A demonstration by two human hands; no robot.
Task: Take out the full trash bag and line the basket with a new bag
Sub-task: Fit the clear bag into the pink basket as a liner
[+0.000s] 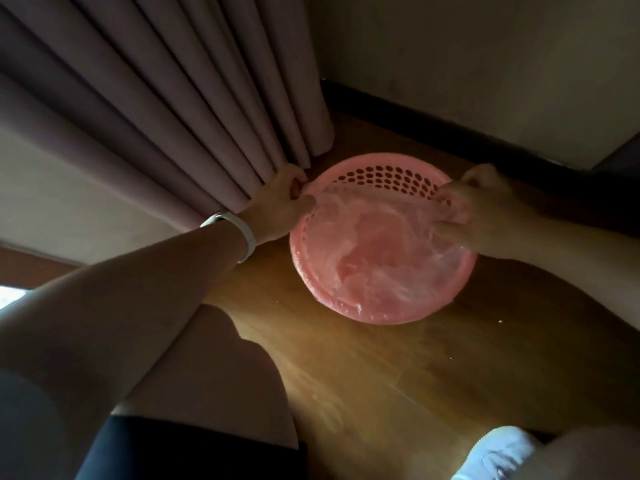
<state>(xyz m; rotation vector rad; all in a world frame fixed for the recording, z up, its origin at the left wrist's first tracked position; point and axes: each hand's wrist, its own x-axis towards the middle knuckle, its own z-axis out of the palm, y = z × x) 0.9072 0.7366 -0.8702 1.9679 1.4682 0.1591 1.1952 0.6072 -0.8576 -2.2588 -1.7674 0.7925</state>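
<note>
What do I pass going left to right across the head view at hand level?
In order: white wristband, left hand, pink basket, right hand; the clear bag overlaps the basket, so it is left out.

My left arm stretches from lower left to mid-frame, a white band [248, 237] on the wrist. My left hand [284, 199] pinches the bag [381, 251] edge. My right hand [485, 199], entering from the right, grips it with curled fingers.
</note>
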